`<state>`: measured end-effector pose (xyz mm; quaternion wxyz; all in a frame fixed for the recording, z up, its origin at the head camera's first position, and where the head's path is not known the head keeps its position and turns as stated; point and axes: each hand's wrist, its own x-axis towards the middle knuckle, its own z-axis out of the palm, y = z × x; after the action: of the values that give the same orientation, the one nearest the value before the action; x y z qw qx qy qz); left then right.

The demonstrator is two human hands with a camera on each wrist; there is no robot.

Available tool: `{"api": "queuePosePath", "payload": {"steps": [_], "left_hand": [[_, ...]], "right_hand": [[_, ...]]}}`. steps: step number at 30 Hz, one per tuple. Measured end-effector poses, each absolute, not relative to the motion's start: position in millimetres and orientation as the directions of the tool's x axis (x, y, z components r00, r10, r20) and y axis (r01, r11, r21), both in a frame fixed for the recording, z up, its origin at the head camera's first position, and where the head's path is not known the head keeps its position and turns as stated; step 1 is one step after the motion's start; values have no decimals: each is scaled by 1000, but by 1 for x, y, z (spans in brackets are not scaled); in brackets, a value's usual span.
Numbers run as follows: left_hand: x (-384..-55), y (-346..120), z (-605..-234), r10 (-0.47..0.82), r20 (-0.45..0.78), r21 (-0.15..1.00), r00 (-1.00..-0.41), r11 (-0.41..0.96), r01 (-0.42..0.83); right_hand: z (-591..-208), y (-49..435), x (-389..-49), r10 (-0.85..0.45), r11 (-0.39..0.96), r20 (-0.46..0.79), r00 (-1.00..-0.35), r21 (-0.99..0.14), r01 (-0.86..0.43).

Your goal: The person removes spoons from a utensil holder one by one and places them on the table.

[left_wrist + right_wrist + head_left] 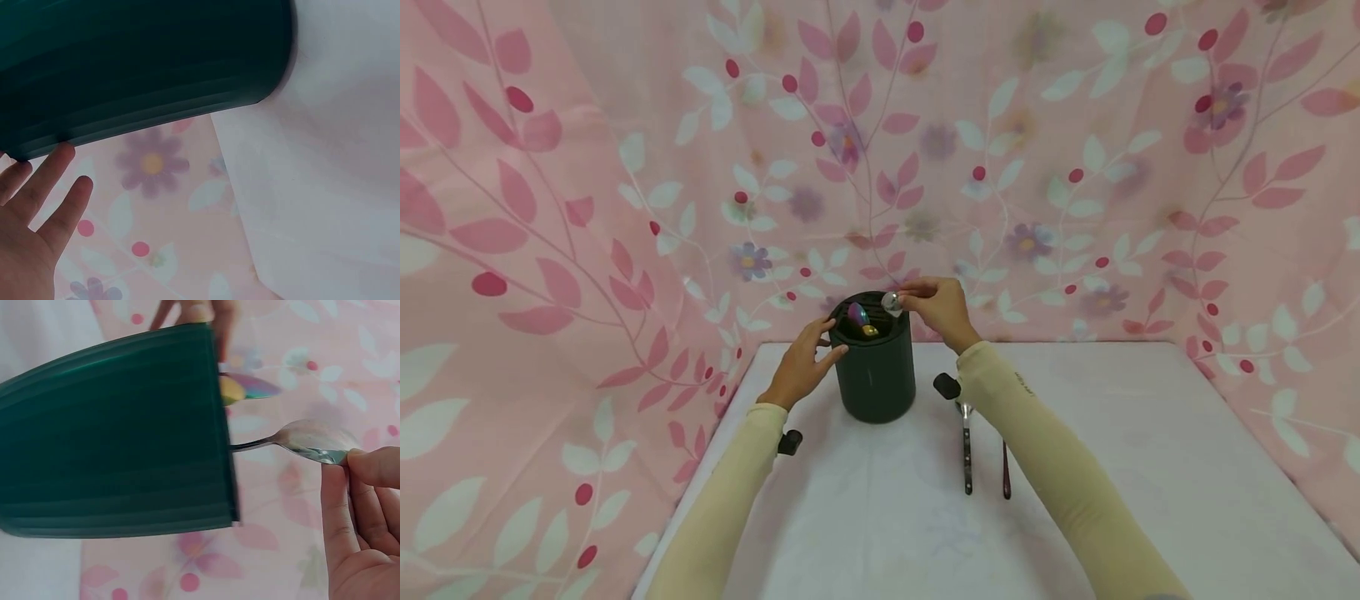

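A dark green utensil holder [876,382] stands upright on the table, its top fitted with slots. My left hand [801,367] rests at its left rim, with spread, fairly straight fingers touching the wall and the thumb on the near side. With fingertips and thumb, my right hand [942,308] pinches the bowl tip of a silver spoon [312,442]. That spoon's neck runs down into the holder, which hides its handle. An iridescent utensil head [857,314] and a gold one [870,331] stick out beside it.
On the white table [865,508], right of the holder, lie a piece of cutlery with a black riveted handle [967,462] and one with a dark red handle [1007,479]. My right forearm partly covers them. Floral pink cloth [925,150] hangs behind and at both sides.
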<state>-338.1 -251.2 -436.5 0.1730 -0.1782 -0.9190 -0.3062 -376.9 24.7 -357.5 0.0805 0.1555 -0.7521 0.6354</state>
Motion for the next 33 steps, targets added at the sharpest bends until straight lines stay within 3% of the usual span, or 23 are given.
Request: {"api": "queuePosePath", "payload": {"steps": [9,25,33], "left_hand": [[-340,-250,-433,224,439,493,-870,749,442],[-339,-251,-437,207,426,504,-880,754,422],[-339,-251,-440,206,437,508,-876,747,429]], "right_hand": [[-327,41,-365,-119,-9,410,-904,-911,-412],[-279,85,-351,-32,-88,470,-882,-880,-466],[-284,117,-352,-11,-49,424,-906,-905,-423]]}}
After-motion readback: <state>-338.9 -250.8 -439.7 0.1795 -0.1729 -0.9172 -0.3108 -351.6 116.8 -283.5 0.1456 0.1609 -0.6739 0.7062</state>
